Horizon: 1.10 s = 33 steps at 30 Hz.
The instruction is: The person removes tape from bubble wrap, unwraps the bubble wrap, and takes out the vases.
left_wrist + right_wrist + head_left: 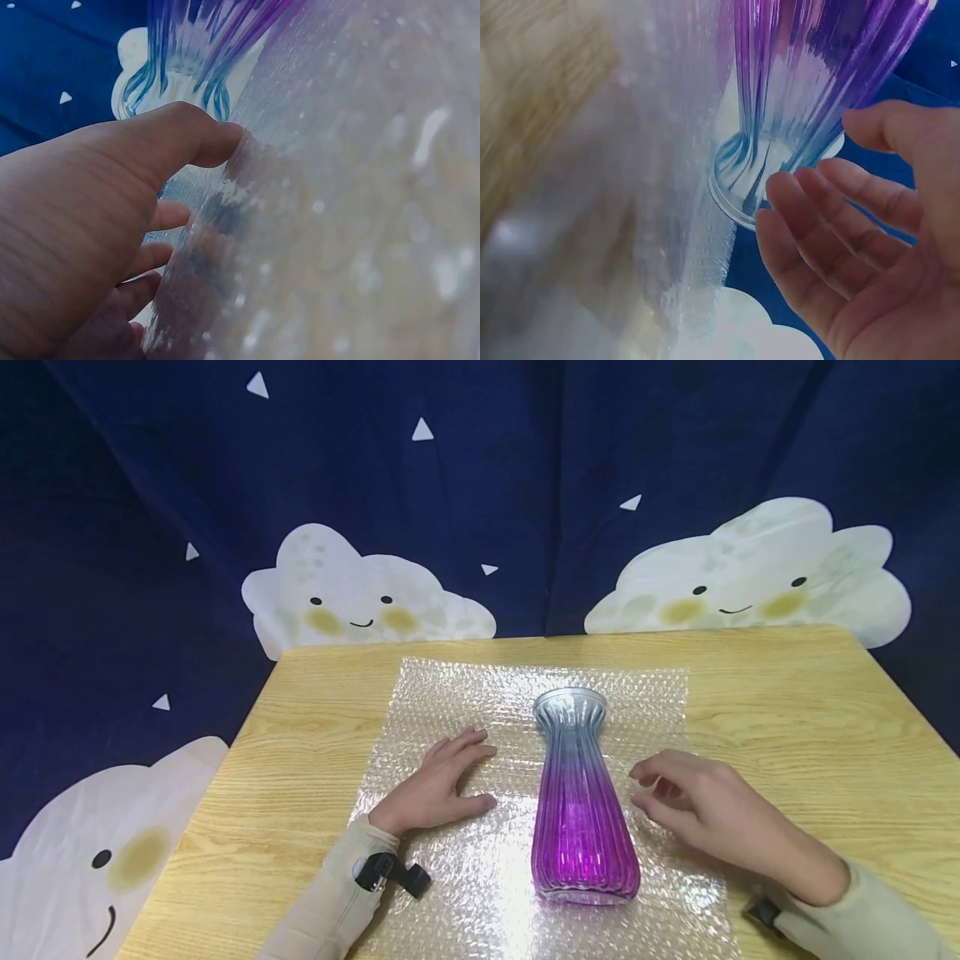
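Note:
A ribbed glass vase (581,810), fading from pale blue at its mouth to magenta at its base, lies on its side on a sheet of bubble wrap (457,702). Its mouth points to the far side of the table. On the left of the vase, my left hand (442,781) rests on the wrap with fingers spread and holds nothing. My right hand (697,797) hovers just right of the vase, its fingers loosely bent and apart from the glass. In the right wrist view, the relaxed fingers (832,247) appear beside the vase's neck (765,157).
The bubble wrap covers the middle of a light wooden table (810,710). Behind the table's far edge hangs a dark blue curtain (525,485) with smiling clouds and small white triangles. Both wrists wear black straps with small cameras.

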Motion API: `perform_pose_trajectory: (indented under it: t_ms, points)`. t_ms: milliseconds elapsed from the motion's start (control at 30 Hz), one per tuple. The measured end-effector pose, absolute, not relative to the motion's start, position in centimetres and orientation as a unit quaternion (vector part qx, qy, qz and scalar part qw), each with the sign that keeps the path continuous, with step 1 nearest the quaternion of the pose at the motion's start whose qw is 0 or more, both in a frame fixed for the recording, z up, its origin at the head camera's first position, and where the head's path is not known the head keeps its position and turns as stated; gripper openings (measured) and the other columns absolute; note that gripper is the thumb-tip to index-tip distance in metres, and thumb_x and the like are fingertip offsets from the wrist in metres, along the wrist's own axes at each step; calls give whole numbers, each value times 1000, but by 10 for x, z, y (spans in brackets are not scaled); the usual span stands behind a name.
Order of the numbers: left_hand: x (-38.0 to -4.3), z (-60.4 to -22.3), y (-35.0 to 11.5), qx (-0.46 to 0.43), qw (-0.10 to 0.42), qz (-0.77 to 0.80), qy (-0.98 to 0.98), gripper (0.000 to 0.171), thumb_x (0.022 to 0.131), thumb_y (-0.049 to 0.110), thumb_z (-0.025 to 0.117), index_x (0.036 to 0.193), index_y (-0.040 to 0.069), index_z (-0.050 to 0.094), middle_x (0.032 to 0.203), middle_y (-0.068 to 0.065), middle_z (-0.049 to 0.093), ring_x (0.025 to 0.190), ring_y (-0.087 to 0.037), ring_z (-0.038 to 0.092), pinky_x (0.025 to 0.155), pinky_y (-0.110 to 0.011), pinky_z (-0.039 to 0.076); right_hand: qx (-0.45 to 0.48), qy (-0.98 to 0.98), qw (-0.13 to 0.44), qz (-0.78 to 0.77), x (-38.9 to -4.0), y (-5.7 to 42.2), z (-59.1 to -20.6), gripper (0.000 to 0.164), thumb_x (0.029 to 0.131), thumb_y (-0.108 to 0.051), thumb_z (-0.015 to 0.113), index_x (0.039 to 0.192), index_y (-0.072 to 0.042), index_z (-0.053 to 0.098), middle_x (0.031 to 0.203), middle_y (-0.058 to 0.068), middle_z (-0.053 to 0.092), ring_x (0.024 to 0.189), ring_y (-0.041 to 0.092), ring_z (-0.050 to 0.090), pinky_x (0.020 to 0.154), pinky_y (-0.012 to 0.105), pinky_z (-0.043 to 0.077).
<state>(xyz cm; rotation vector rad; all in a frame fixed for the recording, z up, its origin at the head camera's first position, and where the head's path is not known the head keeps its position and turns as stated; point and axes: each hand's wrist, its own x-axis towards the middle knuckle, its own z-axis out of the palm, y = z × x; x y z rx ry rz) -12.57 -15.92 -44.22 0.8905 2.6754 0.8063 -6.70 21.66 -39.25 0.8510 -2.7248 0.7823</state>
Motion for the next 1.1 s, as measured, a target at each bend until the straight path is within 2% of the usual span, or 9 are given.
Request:
perform_pose_trajectory:
  t_ms: [133,500,867,1000,1100]
  points:
    - [-126,-442,-159,301,106,273,908,76,90,48,71,154,15,48,171,-11,31,163,-30,19,133,-60,11,265,-919,82,281,-69,214,-392,20,87,-15,81,106,-16,74,93,-14,73,78,-11,59,65,16,58]
    - [-127,-443,-159,301,110,274,907,75,90,47,71,154,15,48,171,-10,30,163,-29,18,133,-59,11,255,-919,113,278,-75,209,-397,14,86,-10,80,94,-20,75,82,-17,71,74,-11,59,63,16,58]
    - [-126,-443,-160,296,112,279,906,75,90,47,70,154,15,47,171,-10,30,164,-28,18,133,-60,10,204,-918,60,334,-80,203,-397,7,92,-15,77,93,-22,76,82,-13,75,73,-8,64,66,19,60]
    - [-126,-443,-160,298,109,281,906,75,90,47,71,154,15,48,171,-11,30,163,-29,18,133,-61,10,201,-913,57,350,-80,200,-397,1,92,-17,77,92,-19,76,80,-13,75,71,-8,62,65,19,59]
    - [-126,-443,-160,300,108,282,905,74,90,46,71,153,14,48,171,-11,30,163,-30,18,133,-61,11,197,-913,48,355,-81,198,-396,3,94,-20,75,93,-17,76,79,-13,74,71,-8,63,66,19,59]
